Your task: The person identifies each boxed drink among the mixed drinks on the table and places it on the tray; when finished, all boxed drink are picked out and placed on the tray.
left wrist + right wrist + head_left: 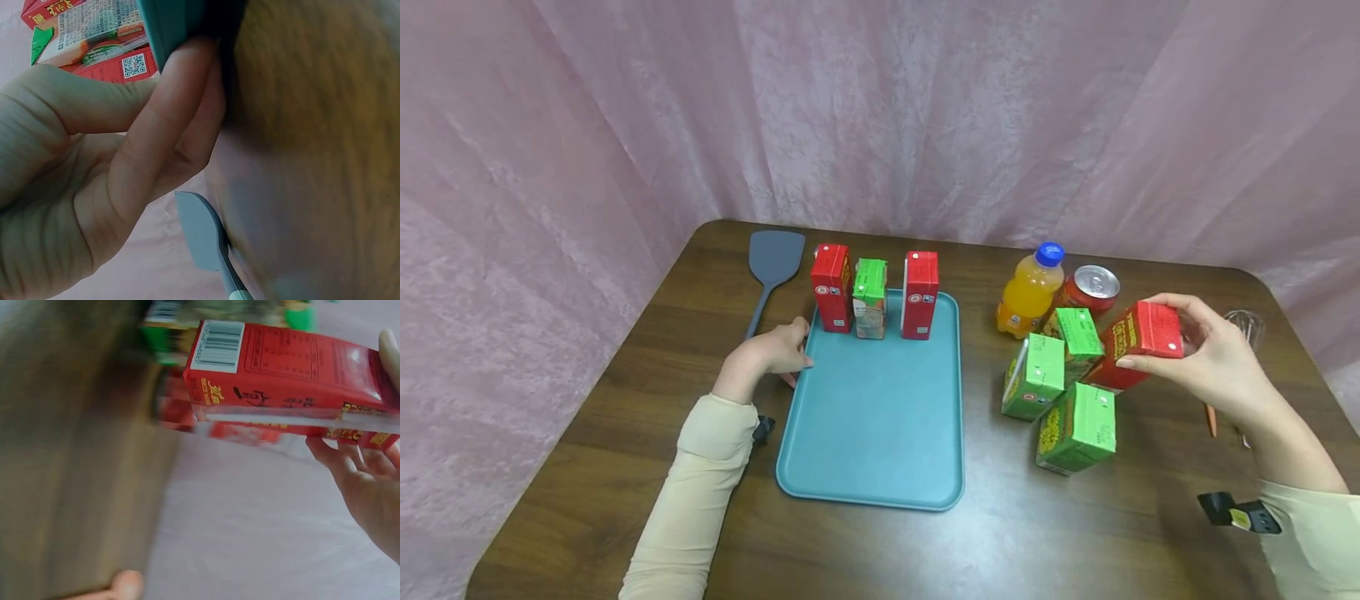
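My left hand (775, 350) grips the left rim of a blue-green tray (880, 417), thumb on the upper side and fingers at the edge. Along the tray's far end stand a red drink carton (832, 292), a green-topped carton (870, 312) and another red carton (919, 300). Over on the right, my right hand (1228, 367) holds a red drink carton (1138, 337) between thumb and fingers. That carton is lifted and tilted in the right wrist view, its barcode end (217, 347) pointing away from the palm.
Beside the held carton stand several green cartons (1033, 379), an orange drink bottle (1026, 292) with a blue cap and a red can (1090, 287). A grey turner (775, 254) lies left of the tray. Behind my right hand lies a whisk (1245, 325). Pink curtain (880, 108) backs the table.
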